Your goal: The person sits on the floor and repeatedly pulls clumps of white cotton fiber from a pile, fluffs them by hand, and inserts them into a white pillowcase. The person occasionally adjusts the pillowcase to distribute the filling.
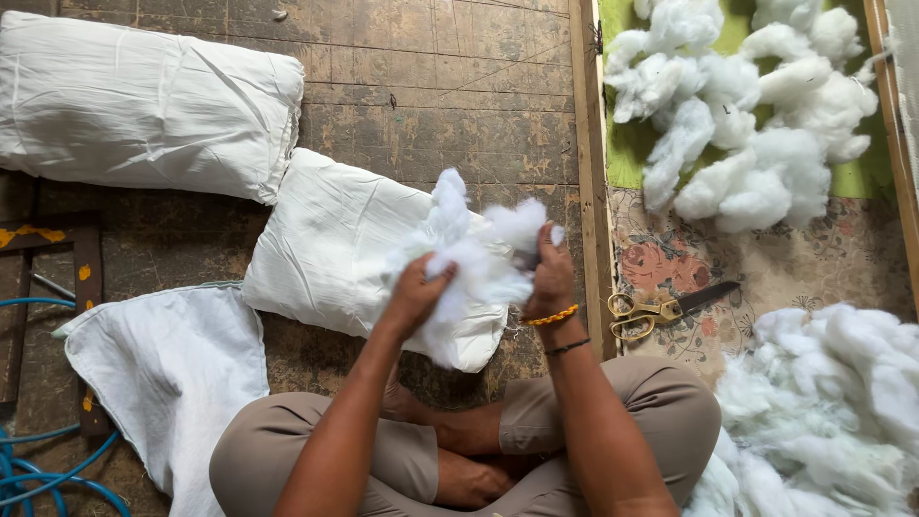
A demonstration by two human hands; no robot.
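Sitting cross-legged above the stuffed white pillow [335, 244], you tease a wad of white fibre [474, 254] apart: left hand [414, 292] clenched on its lower edge, right hand [552, 278] pinching its top; pull evenly, small tufts

A clump of white fluffy stuffing [479, 254] is held up in the air — loose, soft, pulled apart into irregular tufts. It hangs just above a flat white pillow [325, 249] on the wooden floor [431, 105].
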